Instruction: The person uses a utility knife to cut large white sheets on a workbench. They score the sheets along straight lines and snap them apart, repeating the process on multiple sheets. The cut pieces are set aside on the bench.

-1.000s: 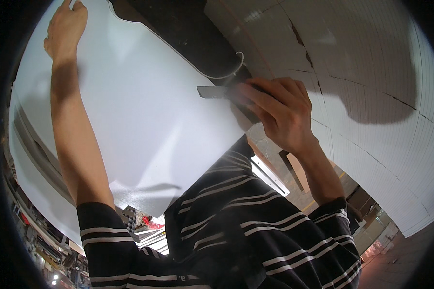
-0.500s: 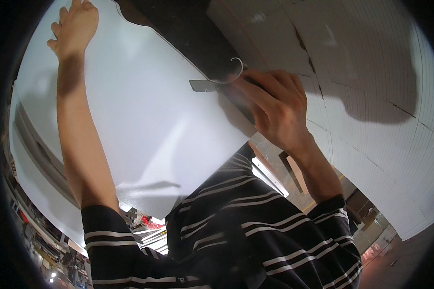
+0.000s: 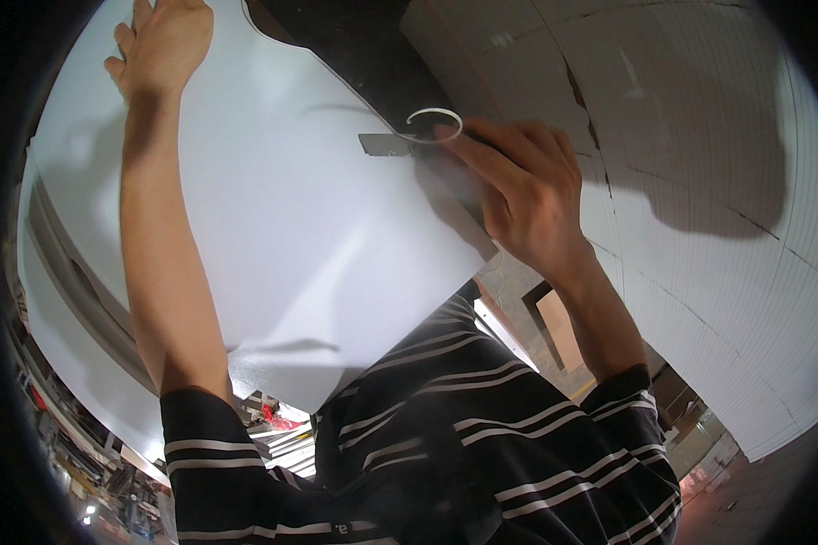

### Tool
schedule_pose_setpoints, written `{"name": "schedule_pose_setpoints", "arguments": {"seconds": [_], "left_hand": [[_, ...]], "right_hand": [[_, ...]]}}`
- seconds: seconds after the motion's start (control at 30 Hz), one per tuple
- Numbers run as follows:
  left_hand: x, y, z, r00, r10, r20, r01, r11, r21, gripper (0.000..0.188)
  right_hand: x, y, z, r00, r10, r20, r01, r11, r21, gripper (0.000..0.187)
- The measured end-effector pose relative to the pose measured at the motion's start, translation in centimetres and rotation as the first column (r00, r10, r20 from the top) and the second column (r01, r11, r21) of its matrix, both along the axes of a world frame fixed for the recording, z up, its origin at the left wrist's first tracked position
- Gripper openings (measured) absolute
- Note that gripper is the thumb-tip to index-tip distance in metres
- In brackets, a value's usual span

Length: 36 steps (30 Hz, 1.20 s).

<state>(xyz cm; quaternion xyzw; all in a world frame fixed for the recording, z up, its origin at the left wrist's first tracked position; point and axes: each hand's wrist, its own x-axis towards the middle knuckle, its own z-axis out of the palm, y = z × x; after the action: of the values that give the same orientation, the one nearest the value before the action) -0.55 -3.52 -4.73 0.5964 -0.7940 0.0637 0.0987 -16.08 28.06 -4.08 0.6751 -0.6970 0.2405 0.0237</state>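
A large white panel (image 3: 273,182) with a smooth, glossy face fills the left and middle of the view. My left hand (image 3: 168,45) rests on its far left part, fingers spread and partly cut off by the picture's top edge. Closed at the panel's right edge, my right hand (image 3: 527,182) grips a flat grey metal blade (image 3: 384,144), whose end lies over the white face. Most of the tool is hidden by blur and the fingers. A thin white strip (image 3: 454,116) curls up at the edge beside the right fingertips.
To the right, a big pale lined surface (image 3: 709,182) with dark cracks slopes away. A dark gap (image 3: 364,54) runs along the panel's wavy far edge. A brown box-like piece (image 3: 559,327) lies below my right wrist. Cluttered items (image 3: 73,454) show at lower left.
The blade has shifted slightly up the view along the edge, and the white strip now curls larger. My left hand and the panel appear slightly farther right.
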Motion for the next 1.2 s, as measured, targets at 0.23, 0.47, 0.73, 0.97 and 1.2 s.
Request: {"name": "schedule_pose_setpoints", "arguments": {"seconds": [0.23,0.47,0.73,0.97,1.2], "left_hand": [[0.3,0.1,-0.1,1.000,-0.017,0.004,0.017,0.999,0.033,0.051],[0.3,0.3,0.1,1.000,-0.018,0.013,0.018,0.999,0.030,0.052],[0.5,0.2,-0.3,0.999,-0.033,-0.017,0.032,0.999,-0.036,0.051],[1.7,-0.6,-0.1,0.973,-0.132,-0.188,0.132,0.991,-0.014,0.047],[2.6,-1.6,0.4,0.939,-0.135,-0.318,0.140,0.990,-0.008,0.041]], "right_hand": [[-0.2,-1.4,0.1,1.000,0.027,-0.016,-0.027,0.999,0.020,0.034],[-0.5,-3.6,-0.9,0.998,0.048,-0.042,-0.051,0.997,-0.064,0.031],[-0.6,-6.1,-1.0,0.998,0.057,-0.031,-0.059,0.996,-0.062,0.032],[-0.8,-8.3,-1.2,0.996,0.080,-0.026,-0.082,0.994,-0.072,0.025],[-1.2,-10.6,-1.5,0.989,0.147,0.032,-0.143,0.986,-0.090,0.027]]}}
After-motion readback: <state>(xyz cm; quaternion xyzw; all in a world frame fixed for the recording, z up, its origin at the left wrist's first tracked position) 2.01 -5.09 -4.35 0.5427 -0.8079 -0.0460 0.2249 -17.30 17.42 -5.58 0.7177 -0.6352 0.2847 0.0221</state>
